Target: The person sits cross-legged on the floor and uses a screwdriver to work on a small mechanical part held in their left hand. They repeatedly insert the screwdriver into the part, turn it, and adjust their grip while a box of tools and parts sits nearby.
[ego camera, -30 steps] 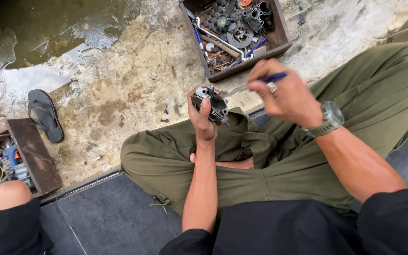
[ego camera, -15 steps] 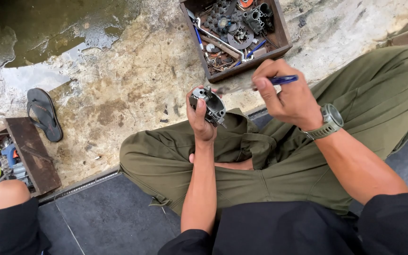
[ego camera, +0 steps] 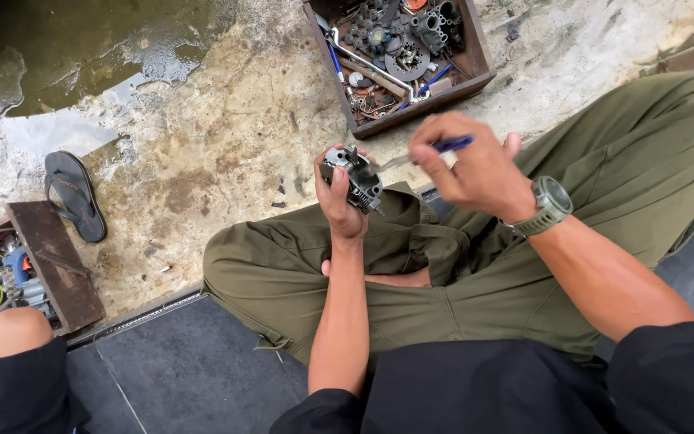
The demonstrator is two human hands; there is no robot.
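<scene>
While the person is sitting cross-legged in olive green trousers on a dark mat, the left hand is holding a small finned metal engine part up in front of the knees, above the lap. Its grip is clenched around that part, with the thumb and fingers wrapping the lower side and the round opening of the part facing up and away. The right hand, wearing a green wristwatch, is hovering just beside the part, and its grip is grasping a blue-handled tool. The tool's thin metal shaft is pointing left toward the part, and its tip is blurred, so whether it is touching the metal cannot be told.

Beyond the hands, an open wooden box is sitting on the stained concrete floor, holding gears, sprockets, wrenches and other greasy metal pieces. A dark sandal is lying on the floor at the left, near a wet patch. Beside it, a second wooden box is holding a round metal disc and bits of wiring. Another person's bare knee is showing at the lower left corner, just beside that box.
</scene>
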